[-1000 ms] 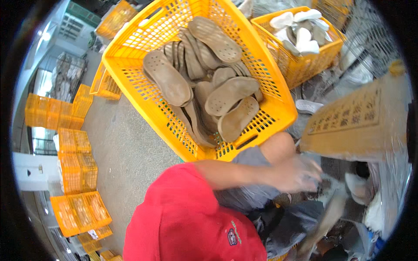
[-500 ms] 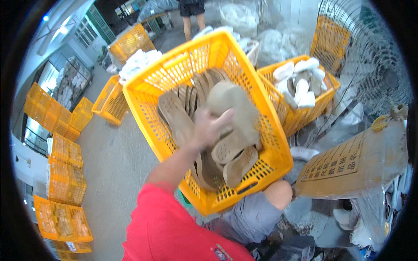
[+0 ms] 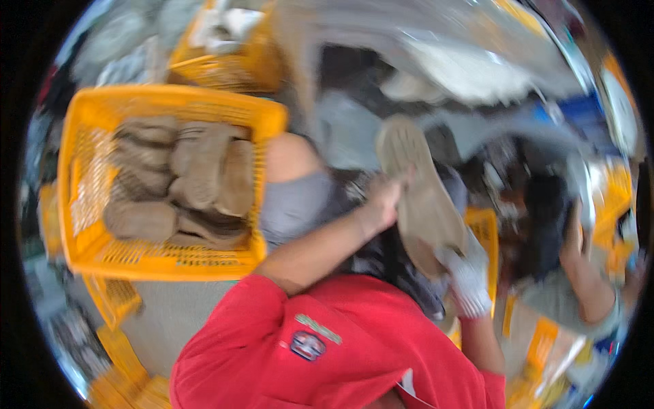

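A beige foam shoe (image 3: 426, 187), its long flat sole turned toward me, is held between my two hands over my lap. My bare left hand (image 3: 385, 199) grips it along its side near the middle; motion blurs the fingers. My right hand (image 3: 466, 276), in a white knit glove, closes on the lower end of the shoe. To my left, beside my knee, a yellow plastic crate (image 3: 163, 273) holds several brown foam shoes (image 3: 143, 219) piled on one another.
Another yellow crate (image 3: 225, 73) with white shoes stands beyond the first. Clear plastic sheeting (image 3: 470, 34) lies ahead. At the right, another person's arm (image 3: 589, 279) shows near a dark upright object (image 3: 545, 218). Yellow crates stand at the lower left.
My view has turned to the right. My left hand has left the crate and come across to my lap with a beige foam shoe. My gloved right hand now shows, holding its lower end.
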A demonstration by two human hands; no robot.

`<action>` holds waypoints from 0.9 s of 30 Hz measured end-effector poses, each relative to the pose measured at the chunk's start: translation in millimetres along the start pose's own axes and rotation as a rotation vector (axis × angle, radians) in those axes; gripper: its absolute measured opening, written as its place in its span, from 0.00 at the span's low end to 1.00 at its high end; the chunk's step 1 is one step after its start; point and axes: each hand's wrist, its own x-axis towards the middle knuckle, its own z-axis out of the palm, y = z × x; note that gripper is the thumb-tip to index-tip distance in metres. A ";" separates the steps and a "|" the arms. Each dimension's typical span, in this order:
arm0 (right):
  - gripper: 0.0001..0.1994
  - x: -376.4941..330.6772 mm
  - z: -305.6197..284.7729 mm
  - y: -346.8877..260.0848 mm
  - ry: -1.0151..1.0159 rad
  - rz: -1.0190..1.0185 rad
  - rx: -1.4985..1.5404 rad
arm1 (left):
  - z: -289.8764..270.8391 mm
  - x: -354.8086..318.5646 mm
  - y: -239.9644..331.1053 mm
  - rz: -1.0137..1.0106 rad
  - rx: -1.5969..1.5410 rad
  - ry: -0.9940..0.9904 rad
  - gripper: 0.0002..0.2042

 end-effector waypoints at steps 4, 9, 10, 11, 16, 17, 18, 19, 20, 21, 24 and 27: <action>0.31 10.9 4.6 -5.1 0.249 -0.330 -0.026 | 64.4 53.5 3.7 0.198 0.005 -0.205 0.18; 0.18 120.5 19.1 -51.9 0.339 -0.949 -0.252 | 76.2 120.5 79.2 0.134 0.035 -0.294 0.22; 0.13 147.1 22.4 -60.4 0.249 -0.879 -0.164 | 64.5 123.3 97.5 0.251 0.467 -0.074 0.24; 0.10 172.7 25.4 -67.5 0.216 -0.891 -0.151 | 48.7 123.1 114.3 0.376 0.964 0.108 0.27; 0.09 246.3 37.6 -79.8 0.364 -1.132 -0.769 | -5.4 65.6 135.9 0.562 1.791 0.054 0.41; 0.10 245.5 39.6 -78.2 0.333 -1.134 -0.673 | -5.9 56.4 127.5 0.591 1.820 0.116 0.39; 0.10 241.2 41.5 -76.0 0.262 -1.077 -0.509 | 0.0 49.2 116.0 0.485 1.531 -0.015 0.36; 0.10 231.7 40.6 -72.1 0.247 -1.208 -0.629 | 10.0 45.9 101.7 0.322 1.261 -0.002 0.33; 0.11 220.5 39.1 -68.1 0.305 -1.369 -0.816 | 20.2 49.2 84.7 0.355 0.943 -0.051 0.30; 0.15 195.8 33.6 -67.5 0.199 -1.267 -0.879 | 32.4 56.3 68.0 0.301 0.663 -0.039 0.27; 0.31 131.3 26.1 -53.0 0.074 -0.725 -0.143 | 80.5 79.9 40.2 0.461 0.296 -0.067 0.24; 0.36 135.5 17.0 -51.9 0.513 -0.775 -0.421 | 109.3 117.9 35.3 0.524 0.122 0.046 0.25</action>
